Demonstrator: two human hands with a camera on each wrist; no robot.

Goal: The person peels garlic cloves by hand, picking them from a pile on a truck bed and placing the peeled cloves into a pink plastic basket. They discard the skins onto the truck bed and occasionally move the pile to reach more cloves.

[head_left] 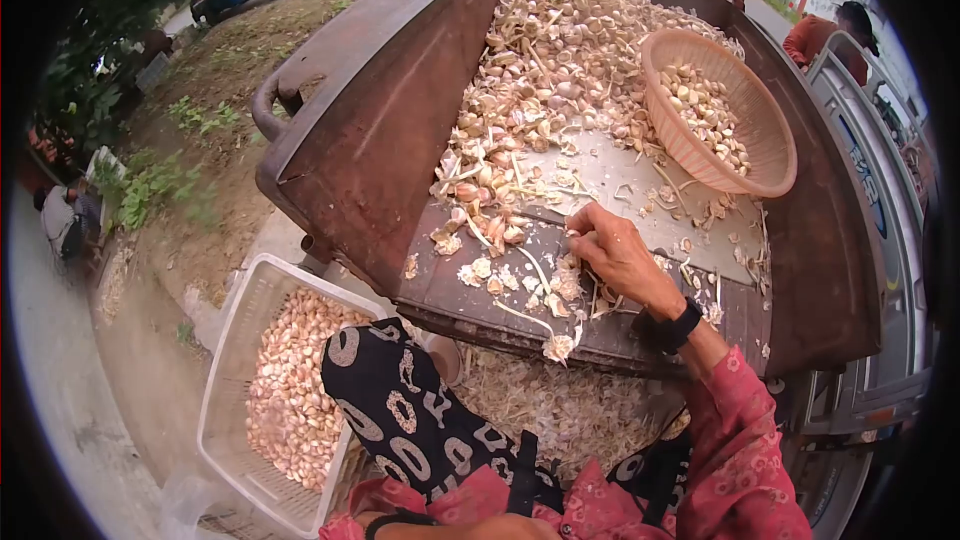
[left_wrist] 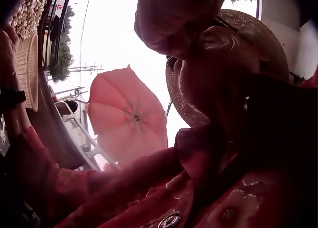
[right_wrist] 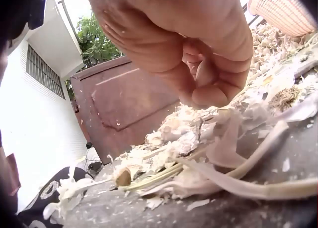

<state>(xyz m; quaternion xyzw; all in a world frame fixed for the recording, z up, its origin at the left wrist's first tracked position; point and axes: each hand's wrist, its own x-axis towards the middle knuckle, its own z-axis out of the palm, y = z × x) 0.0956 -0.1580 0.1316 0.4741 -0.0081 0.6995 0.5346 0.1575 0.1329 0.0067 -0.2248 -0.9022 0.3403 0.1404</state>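
Observation:
Above the front of the metal cart bed [head_left: 340, 120], my right hand [head_left: 625, 255] is curled with its fingertips close together. The right wrist view shows the fingers of this hand [right_wrist: 198, 44] pinching a pale garlic clove [right_wrist: 205, 73], partly hidden by the fingertips. Below it lie loose garlic skins [right_wrist: 174, 138] and dry stalks [right_wrist: 263, 188]. A heap of garlic [head_left: 550, 50] lies just beyond the hand. My left hand [left_wrist: 179, 21] shows dim and bent in the left wrist view, near my body; I cannot tell whether it holds anything.
An orange plastic basket [head_left: 770, 140] with cloves leans on the heap at right. A white crate [head_left: 225, 380] of cloves stands on the ground at left. Garlic skins [head_left: 560, 390] cover the ground below the cart. Another person [head_left: 810, 40] is beyond the cart.

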